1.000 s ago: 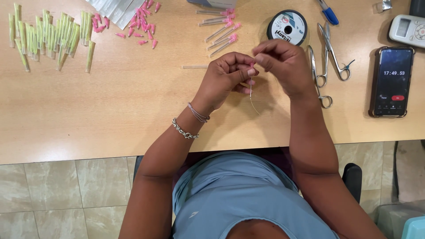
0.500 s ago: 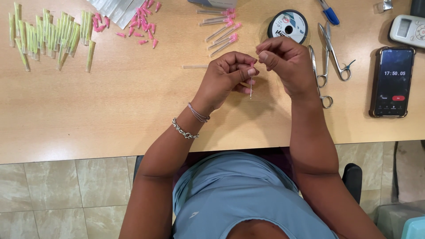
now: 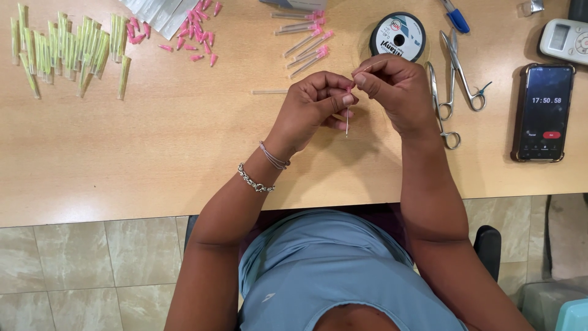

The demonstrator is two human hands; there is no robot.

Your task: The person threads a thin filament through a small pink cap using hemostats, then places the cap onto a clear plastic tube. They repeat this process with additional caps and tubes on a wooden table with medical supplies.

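Observation:
My left hand [image 3: 313, 104] pinches a thin needle [image 3: 347, 119] with a pink hub; the shaft points down toward the table. My right hand [image 3: 395, 92] meets it from the right, fingertips pinched at the needle's top, apparently on a fine thread that is too thin to make out. Both hands hover above the wooden table [image 3: 171, 153], just below a black spool of line [image 3: 397, 35].
Capped pink needles [image 3: 304, 43] lie near the spool, loose pink caps [image 3: 196, 30] and a row of green caps [image 3: 67, 52] to the left. A clear sleeve [image 3: 268, 92] lies beside my left hand. Two metal forceps [image 3: 450, 79], a phone [image 3: 544, 111], a white remote [image 3: 566, 40] sit right.
The hands stay together in nearly the same place; the needle under my left fingers has shifted slightly and now hangs straight down.

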